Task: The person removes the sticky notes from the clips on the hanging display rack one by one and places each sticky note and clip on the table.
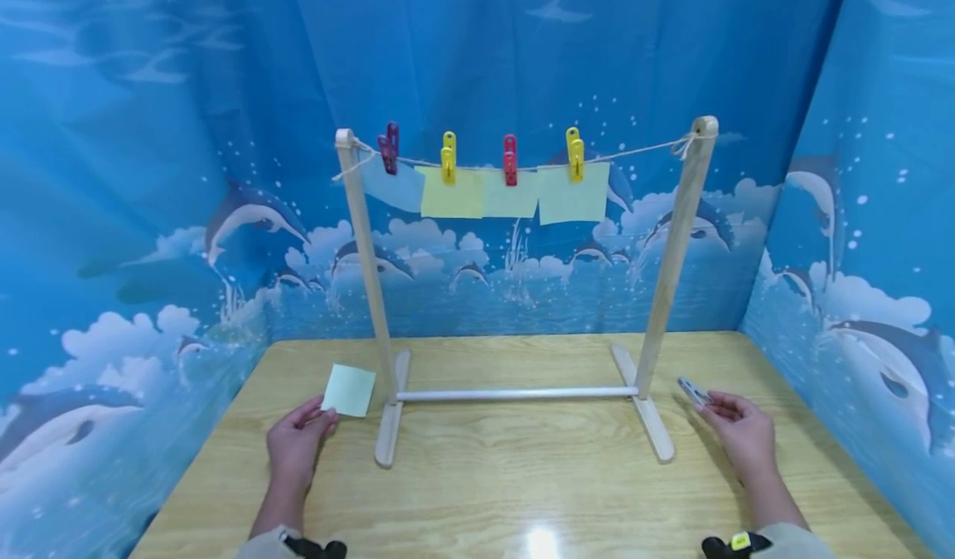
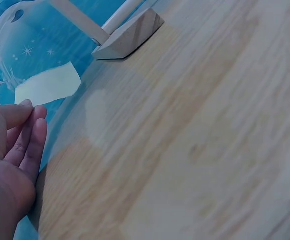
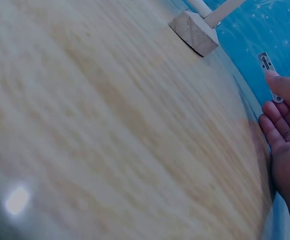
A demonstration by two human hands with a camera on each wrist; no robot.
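Note:
My left hand [image 1: 295,441] pinches a pale green square of paper [image 1: 349,391] by its lower corner, left of the wooden stand. In the left wrist view the same paper [image 2: 49,86] sticks out from between thumb and fingers. Over on the right, my right hand [image 1: 742,436] holds a grey clothespin [image 1: 694,391] between thumb and fingers, beside the stand's right foot. The right wrist view shows the clothespin [image 3: 266,62] pointing up past the thumb. Both hands are above the table, away from the string.
A wooden stand [image 1: 675,273] carries a string [image 1: 642,151] between two posts. Purple [image 1: 389,151], yellow [image 1: 448,161] and red [image 1: 511,162] clothespins and another yellow one [image 1: 575,157] grip the string, with blue, yellow and green papers [image 1: 574,198] hanging. A white bar [image 1: 515,394] joins the feet.

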